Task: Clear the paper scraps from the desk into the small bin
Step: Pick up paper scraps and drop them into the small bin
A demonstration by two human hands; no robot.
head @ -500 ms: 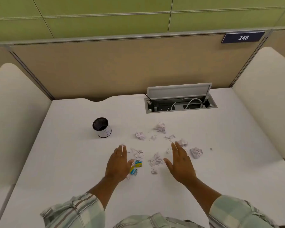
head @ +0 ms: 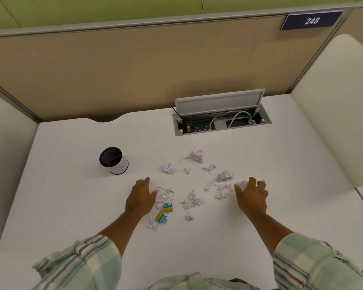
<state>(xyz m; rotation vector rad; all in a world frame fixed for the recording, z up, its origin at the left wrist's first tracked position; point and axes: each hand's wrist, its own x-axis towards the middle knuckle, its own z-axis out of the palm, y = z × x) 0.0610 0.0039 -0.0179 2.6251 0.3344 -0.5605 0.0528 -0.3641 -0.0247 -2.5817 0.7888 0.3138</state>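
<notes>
Several torn and crumpled white paper scraps (head: 192, 200) lie scattered over the middle of the white desk (head: 71, 206). Crumpled balls sit at the back (head: 196, 154) and to the right (head: 224, 176). Two small blue-and-yellow pieces (head: 167, 208) lie among the near-left scraps. The small bin (head: 113, 160), a black mesh cup with a white label, stands upright to the left. My left hand (head: 140, 198) rests flat beside the left scraps, fingers apart. My right hand (head: 252, 195) curls around a crumpled white scrap (head: 241, 183) at the right edge of the scatter.
An open cable box (head: 221, 122) with sockets and a white cable is sunk into the desk at the back. Beige partition walls enclose the desk behind and on both sides. A sign reading 248 (head: 311, 20) hangs top right.
My right hand has moved out to the right and closed its fingers on a crumpled scrap. My left hand has shifted slightly left beside the near scraps.
</notes>
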